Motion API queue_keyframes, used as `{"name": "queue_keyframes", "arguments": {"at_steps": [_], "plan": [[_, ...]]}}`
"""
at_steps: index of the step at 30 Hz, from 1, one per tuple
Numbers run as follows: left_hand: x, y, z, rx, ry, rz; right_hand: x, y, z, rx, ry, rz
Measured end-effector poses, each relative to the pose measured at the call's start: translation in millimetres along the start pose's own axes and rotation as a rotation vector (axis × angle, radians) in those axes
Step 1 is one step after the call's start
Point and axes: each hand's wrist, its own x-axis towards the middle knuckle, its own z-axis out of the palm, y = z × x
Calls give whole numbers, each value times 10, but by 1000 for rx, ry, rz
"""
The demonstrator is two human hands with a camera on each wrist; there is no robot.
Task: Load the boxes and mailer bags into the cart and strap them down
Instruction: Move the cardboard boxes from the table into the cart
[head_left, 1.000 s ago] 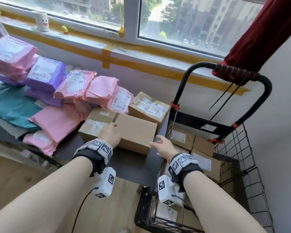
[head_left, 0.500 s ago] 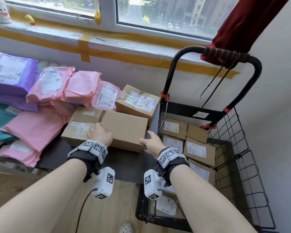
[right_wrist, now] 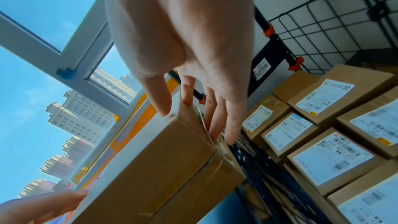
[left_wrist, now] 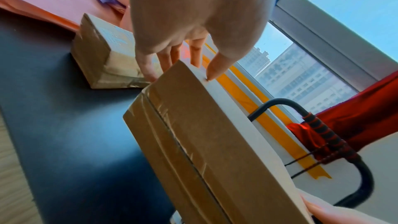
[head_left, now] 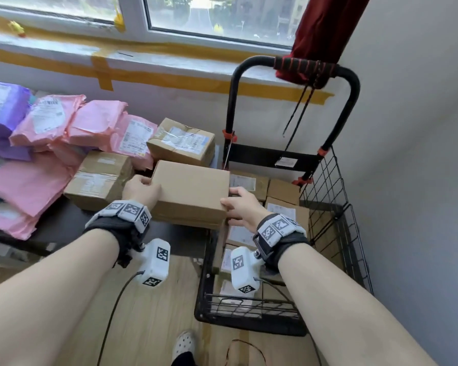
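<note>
A plain brown cardboard box point(head_left: 192, 192) is held between both hands at the dark table's right end, raised off it. My left hand point(head_left: 142, 191) grips its left end, thumb on top and fingers down the side point(left_wrist: 148, 67). My right hand point(head_left: 239, 207) grips its right end, thumb on top and fingers point(right_wrist: 217, 117) on the end face. The box point(left_wrist: 193, 142) shows a taped seam along its side. The black wire cart point(head_left: 336, 233) stands right of the table, with several labelled boxes point(right_wrist: 331, 156) packed inside. Black strap cords point(head_left: 299, 112) hang from the cart handle point(head_left: 302, 67).
Two more taped boxes point(head_left: 98, 179) point(head_left: 181, 142) remain on the dark table point(head_left: 61, 225). Pink mailer bags point(head_left: 37, 180) and purple ones point(head_left: 0, 109) are piled at the left. A red curtain point(head_left: 325, 25) hangs over the cart handle. The wall lies to the right, wooden floor below.
Both hands have taken hold of the plain box's ends and lifted it off the table, shifting it right toward the cart. The head view has swung right.
</note>
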Motion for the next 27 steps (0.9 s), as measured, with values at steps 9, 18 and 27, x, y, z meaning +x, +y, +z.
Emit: {"name": "queue_keyframes", "arguments": {"at_steps": [9,18,27], "plan": [[-915,501,960,-116,-150,-16,-358,398,-1379,153,81,-19],[-887,542,1945,-53,-525,-179,73,949,-2073,83,70,340],[-324,309,2820,55,-787,-454,858,1672,-2334,56,163,611]]}}
